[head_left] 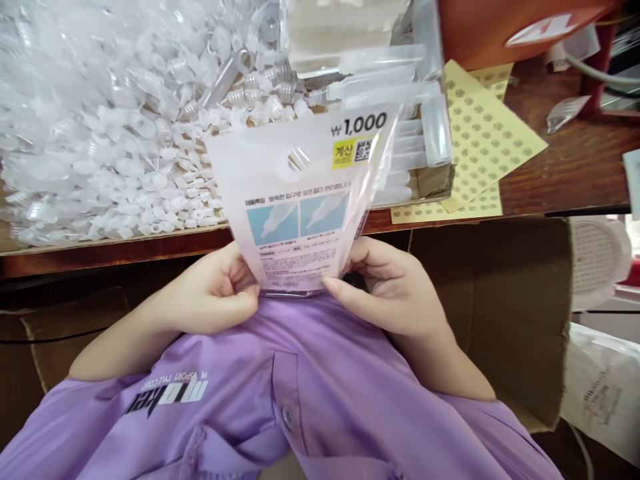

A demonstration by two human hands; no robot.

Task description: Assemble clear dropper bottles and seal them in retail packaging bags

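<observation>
A clear plastic retail bag [300, 193] with a white printed card, a yellow sticker and a "1,000" price mark stands upright in front of my chest. My left hand [213, 293] is closed, pinching the bag's lower left corner. My right hand [393, 287] grips the lower right edge, thumb laid across the front. Both hands rest just above my purple shirt [300, 400].
A large heap of small clear plastic caps [100, 127] fills a cardboard tray on the wooden desk [575, 167]. A box of clear tubes [400, 87] sits behind the bag. Yellow sticker sheets [485, 133] lie right of it. A brown cardboard box [500, 300] stands below the desk edge.
</observation>
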